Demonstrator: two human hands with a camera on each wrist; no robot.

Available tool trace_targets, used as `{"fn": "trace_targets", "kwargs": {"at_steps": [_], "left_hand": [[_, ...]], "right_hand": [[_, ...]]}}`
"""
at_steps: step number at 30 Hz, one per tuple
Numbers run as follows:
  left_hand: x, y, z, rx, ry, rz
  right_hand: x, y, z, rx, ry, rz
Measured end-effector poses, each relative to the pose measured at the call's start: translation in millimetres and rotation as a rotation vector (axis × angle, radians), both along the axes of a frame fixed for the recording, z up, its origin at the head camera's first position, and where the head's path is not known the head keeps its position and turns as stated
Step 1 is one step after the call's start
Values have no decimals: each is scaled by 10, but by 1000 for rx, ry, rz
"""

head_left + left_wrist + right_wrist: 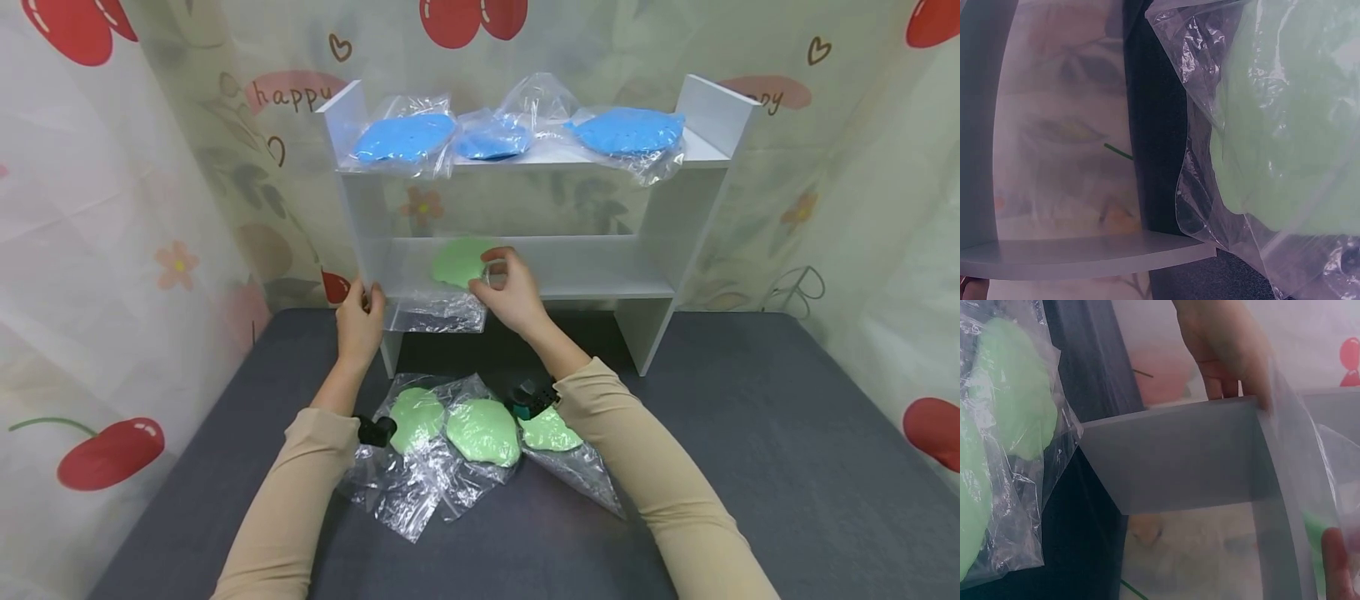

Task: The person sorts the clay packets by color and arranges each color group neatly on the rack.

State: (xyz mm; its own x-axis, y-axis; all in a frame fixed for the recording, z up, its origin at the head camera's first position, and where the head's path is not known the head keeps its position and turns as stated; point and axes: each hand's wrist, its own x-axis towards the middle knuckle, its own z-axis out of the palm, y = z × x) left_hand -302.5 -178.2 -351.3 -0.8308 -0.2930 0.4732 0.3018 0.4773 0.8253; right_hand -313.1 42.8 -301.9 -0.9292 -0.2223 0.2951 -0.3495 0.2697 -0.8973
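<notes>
A green soft disc in a clear plastic bag (457, 265) lies on the lower board of a white shelf (600, 279). My right hand (491, 271) pinches this bag beside the green disc; one fingertip (1335, 556) shows in the right wrist view. My left hand (367, 296) grips the bag's loose left edge at the shelf's left side panel (1179, 456), and its fingers (1229, 353) curl over the plastic there. The bag's open end (438, 315) hangs off the board's front.
Three blue bagged discs (405, 137) lie on the top board. Three more green bagged discs (483, 432) (1297, 125) (1013, 394) lie on the dark grey table (750, 467) between my forearms. Patterned curtains (112, 250) close in the back and sides.
</notes>
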Motion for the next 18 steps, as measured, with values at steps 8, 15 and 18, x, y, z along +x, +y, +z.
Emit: {"fn": "trace_targets", "kwargs": {"at_steps": [8,15,18], "left_hand": [[-13,-5,-9,-3,-6,-10],[2,-10,-6,0,-20,-10],[-2,-10,-7,-2,-25,-15]], "right_hand": [[-54,-103,20,82,77,-123],[-110,-183,51,149,90,-131],[-112,-201,70,166,70,-91]]}}
